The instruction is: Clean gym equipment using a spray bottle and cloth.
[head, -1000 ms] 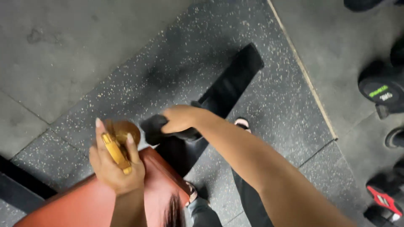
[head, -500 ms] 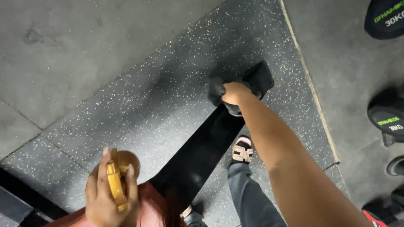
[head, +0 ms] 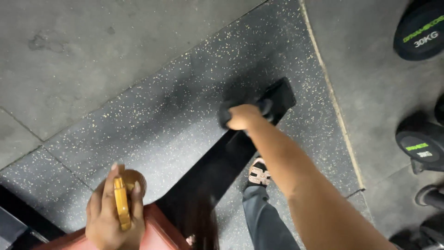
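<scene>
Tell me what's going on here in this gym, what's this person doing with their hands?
A person stands over a bench and looks down at it. Their right hand presses a dark cloth onto the far end of the bench's black bar, near its foot on the speckled rubber floor. Their left hand grips a gold spray bottle above the reddish-brown bench pad. Black dumbbells lie on the floor to the right.
</scene>
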